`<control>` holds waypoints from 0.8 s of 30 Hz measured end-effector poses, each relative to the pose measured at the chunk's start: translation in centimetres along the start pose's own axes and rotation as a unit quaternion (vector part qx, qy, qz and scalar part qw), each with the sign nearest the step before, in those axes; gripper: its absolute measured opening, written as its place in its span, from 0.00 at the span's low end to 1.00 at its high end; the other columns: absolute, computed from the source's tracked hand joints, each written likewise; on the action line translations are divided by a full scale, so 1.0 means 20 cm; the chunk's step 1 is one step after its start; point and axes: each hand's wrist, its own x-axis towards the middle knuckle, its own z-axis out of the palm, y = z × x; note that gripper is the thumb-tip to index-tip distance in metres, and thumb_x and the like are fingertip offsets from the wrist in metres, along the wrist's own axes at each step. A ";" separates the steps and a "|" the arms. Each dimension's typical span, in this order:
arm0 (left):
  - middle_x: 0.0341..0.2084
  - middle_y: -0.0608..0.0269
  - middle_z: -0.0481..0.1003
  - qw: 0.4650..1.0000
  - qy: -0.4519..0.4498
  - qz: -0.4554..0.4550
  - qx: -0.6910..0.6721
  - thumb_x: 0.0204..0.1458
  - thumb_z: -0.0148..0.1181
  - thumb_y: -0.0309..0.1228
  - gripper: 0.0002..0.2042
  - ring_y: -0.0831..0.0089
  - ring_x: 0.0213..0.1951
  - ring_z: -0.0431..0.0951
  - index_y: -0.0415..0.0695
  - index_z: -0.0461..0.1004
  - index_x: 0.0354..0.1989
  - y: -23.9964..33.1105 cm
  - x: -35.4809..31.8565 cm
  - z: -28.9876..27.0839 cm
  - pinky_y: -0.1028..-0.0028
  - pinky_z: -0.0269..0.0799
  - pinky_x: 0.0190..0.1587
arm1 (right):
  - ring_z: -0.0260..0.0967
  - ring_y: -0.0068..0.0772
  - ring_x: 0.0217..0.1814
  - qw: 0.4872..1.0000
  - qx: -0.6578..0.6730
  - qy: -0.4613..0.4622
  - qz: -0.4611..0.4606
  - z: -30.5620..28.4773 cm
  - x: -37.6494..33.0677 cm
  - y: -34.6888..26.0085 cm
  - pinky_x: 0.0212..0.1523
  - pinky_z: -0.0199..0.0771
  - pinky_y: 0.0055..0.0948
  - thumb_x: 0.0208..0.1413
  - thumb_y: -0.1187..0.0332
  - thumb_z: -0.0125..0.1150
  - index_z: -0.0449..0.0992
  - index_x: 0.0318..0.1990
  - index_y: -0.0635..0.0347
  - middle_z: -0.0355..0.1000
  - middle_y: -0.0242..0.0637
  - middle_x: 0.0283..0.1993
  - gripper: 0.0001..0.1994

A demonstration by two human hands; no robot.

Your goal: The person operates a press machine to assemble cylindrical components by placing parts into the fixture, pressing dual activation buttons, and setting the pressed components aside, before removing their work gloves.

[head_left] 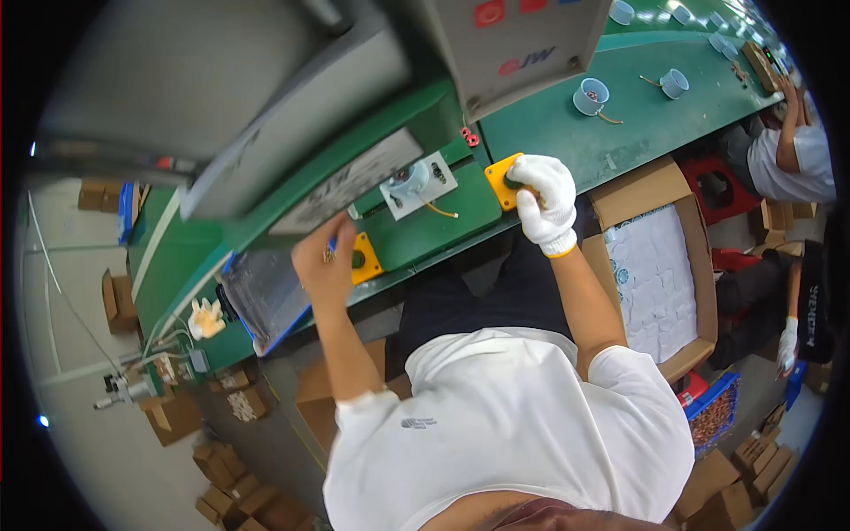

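Head view: the person stands at a green workbench [620, 133] under a grey machine housing [522, 44]; the right hand [542, 199], in a white glove, presses down on a dark button set in an orange plate [498, 177] at the bench edge, fingers closed over it; the left hand [323, 265], bare, pinches a small metallic part beside a second orange plate [366, 258], though what the part is cannot be told; between the hands, a pale round component [409, 180] with a yellow wire sits on a white fixture [425, 186] under the machine; judging by this, the step in hand looks like a two-button press cycle, half triggered; the left hand would probably need to reach its own plate, part kept clear.
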 end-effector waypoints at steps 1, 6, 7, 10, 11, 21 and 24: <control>0.48 0.45 0.87 0.996 0.032 0.047 0.070 0.57 0.74 0.27 0.11 0.58 0.50 0.88 0.36 0.88 0.46 -0.10 -0.14 -0.01 0.65 0.81 0.55 | 0.78 0.53 0.37 1.000 0.002 0.003 -0.004 0.01 0.00 0.00 0.46 0.80 0.46 0.52 0.73 0.62 0.80 0.44 0.63 0.79 0.44 0.37 0.11; 0.48 0.48 0.87 0.976 0.085 0.121 0.157 0.54 0.77 0.21 0.07 0.55 0.48 0.88 0.34 0.87 0.40 -0.23 -0.41 0.03 0.63 0.83 0.53 | 0.77 0.46 0.31 0.986 -0.138 0.021 -0.091 0.05 0.05 -0.03 0.35 0.78 0.44 0.43 0.72 0.66 0.80 0.32 0.58 0.77 0.36 0.29 0.06; 0.48 0.48 0.86 0.976 0.069 0.134 0.155 0.52 0.78 0.20 0.07 0.54 0.46 0.88 0.36 0.87 0.39 -0.24 -0.38 0.02 0.63 0.84 0.50 | 0.74 0.44 0.27 0.991 -0.117 -0.039 -0.049 0.02 0.08 -0.04 0.33 0.76 0.44 0.45 0.72 0.66 0.80 0.31 0.57 0.76 0.35 0.28 0.05; 0.47 0.50 0.85 0.959 -0.003 0.210 0.188 0.52 0.77 0.24 0.07 0.51 0.48 0.85 0.36 0.86 0.37 -0.18 -0.25 -0.07 0.58 0.83 0.51 | 0.73 0.45 0.26 0.994 -0.089 -0.008 -0.061 0.08 0.05 0.03 0.32 0.74 0.45 0.48 0.71 0.65 0.81 0.37 0.60 0.76 0.37 0.29 0.08; 0.47 0.49 0.85 0.967 -0.024 0.199 0.160 0.53 0.75 0.24 0.06 0.50 0.50 0.85 0.36 0.86 0.37 -0.20 -0.25 -0.10 0.58 0.82 0.52 | 0.73 0.47 0.26 0.998 -0.038 0.009 -0.054 0.07 0.04 0.04 0.32 0.74 0.45 0.48 0.71 0.65 0.81 0.39 0.61 0.76 0.39 0.29 0.10; 0.55 0.55 0.83 0.955 0.028 -0.008 0.294 0.69 0.59 0.32 0.12 0.50 0.57 0.80 0.39 0.85 0.51 -0.47 -0.23 -0.10 0.57 0.75 0.60 | 0.79 0.56 0.45 0.998 0.017 -0.014 0.062 0.03 -0.03 -0.02 0.49 0.80 0.48 0.56 0.68 0.64 0.79 0.50 0.63 0.81 0.49 0.46 0.15; 0.54 0.55 0.84 0.955 0.028 -0.007 0.294 0.68 0.59 0.31 0.12 0.51 0.57 0.81 0.40 0.85 0.50 -0.47 -0.21 -0.07 0.57 0.75 0.61 | 0.80 0.48 0.45 0.995 -0.005 -0.004 0.103 0.00 0.04 -0.06 0.50 0.80 0.43 0.55 0.76 0.62 0.82 0.44 0.62 0.83 0.45 0.45 0.10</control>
